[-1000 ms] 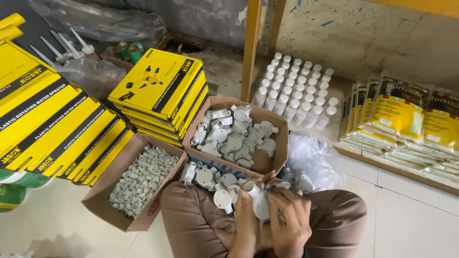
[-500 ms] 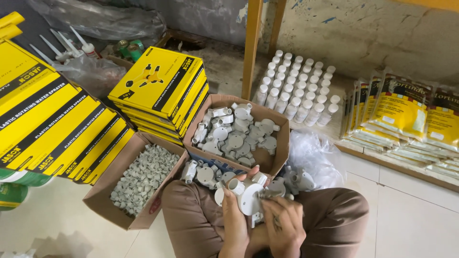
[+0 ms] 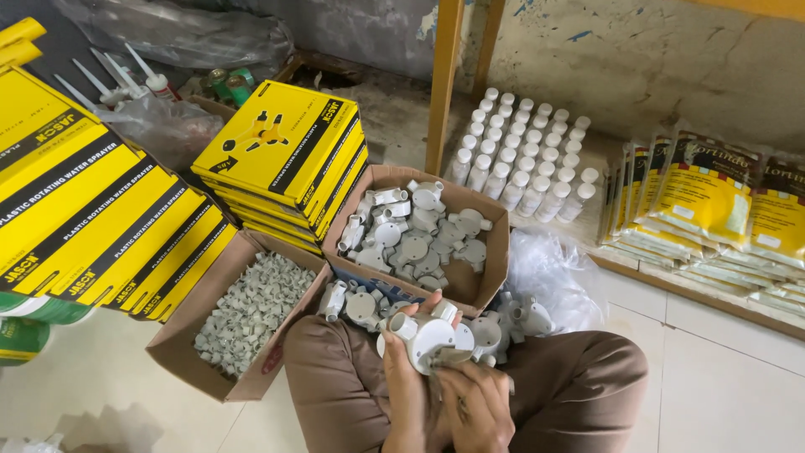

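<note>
Both the left hand [image 3: 408, 382] and right hand [image 3: 475, 403] grip 1 grey conduit junction box [image 3: 429, 337] over the lap, apparently inspecting it; next likely calls for placing it among the fittings in the cardboard box [image 3: 495, 252].

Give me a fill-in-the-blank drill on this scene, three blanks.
1. Both hands, left hand and right hand, hold a round ____ pipe fitting.
2. The stacked flat boxes are ____ and black.
3. The white bottles stand in rows behind the open ____ box of fittings.

Missing words: grey; yellow; cardboard
</note>
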